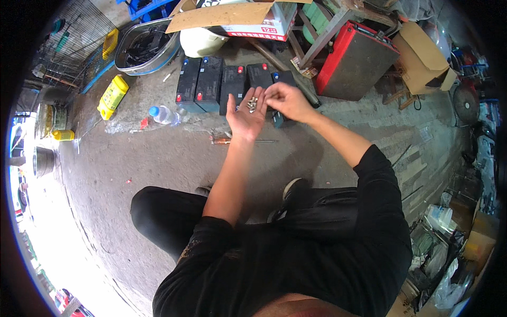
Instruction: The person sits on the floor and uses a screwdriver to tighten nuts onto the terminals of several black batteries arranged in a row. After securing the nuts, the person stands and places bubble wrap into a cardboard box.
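My left hand (245,120) lies palm up, fingers stretched forward, with a small heap of metal screws (252,104) in its palm. Just to its right, my right hand (291,101) pinches thumb and fingers together beside the left fingertips; whatever is between them is too small to make out. Behind both hands stands a row of several black batteries (209,79) with red and blue terminals, partly covered by my hands. On the floor beneath my left wrist is a screwdriver (222,141), its orange handle to the left and its shaft pointing right.
Left of the batteries are a water bottle (165,115), a yellow jug (112,97) and a metal tub (130,67) of dark parts. A carton (222,16) stands behind. To the right are a red-edged dark case (356,63) and an open cardboard box (422,55).
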The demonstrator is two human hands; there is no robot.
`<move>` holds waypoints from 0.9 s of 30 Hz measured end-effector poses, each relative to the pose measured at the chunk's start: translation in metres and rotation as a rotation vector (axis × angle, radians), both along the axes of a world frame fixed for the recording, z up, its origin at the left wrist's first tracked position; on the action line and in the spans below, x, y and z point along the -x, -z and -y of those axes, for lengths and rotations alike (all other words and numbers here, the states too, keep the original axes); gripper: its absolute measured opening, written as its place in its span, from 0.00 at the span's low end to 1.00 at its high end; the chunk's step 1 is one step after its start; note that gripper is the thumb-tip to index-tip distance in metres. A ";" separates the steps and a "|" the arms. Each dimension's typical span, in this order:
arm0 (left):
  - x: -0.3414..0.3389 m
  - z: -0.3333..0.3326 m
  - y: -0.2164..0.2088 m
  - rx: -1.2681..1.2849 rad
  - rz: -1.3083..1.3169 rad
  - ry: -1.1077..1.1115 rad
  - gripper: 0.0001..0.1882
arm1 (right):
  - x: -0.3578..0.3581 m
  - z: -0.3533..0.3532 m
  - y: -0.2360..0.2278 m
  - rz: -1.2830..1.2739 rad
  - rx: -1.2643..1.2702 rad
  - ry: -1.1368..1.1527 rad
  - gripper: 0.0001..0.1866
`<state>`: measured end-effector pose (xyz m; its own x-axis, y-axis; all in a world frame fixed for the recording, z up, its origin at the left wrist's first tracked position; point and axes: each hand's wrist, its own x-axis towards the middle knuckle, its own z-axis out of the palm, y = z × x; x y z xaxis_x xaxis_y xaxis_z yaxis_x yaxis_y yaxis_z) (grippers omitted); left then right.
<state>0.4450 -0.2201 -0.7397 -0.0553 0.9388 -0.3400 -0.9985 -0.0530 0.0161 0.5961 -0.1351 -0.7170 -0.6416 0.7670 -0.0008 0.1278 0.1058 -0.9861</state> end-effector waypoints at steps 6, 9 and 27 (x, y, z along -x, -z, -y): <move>0.005 0.001 0.001 -0.007 0.053 -0.023 0.42 | -0.064 -0.011 0.032 0.102 -0.061 0.074 0.08; 0.005 0.001 0.004 -0.014 0.056 -0.018 0.41 | -0.072 0.008 0.043 0.170 0.004 0.102 0.07; 0.006 0.004 0.000 0.018 0.030 -0.029 0.40 | -0.067 0.016 0.039 0.329 -0.546 0.046 0.06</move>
<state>0.4392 -0.2240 -0.7402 -0.0717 0.9306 -0.3590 -0.9966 -0.0817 -0.0127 0.6635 -0.1507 -0.7560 -0.6406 0.7396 0.2065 0.4315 0.5692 -0.6999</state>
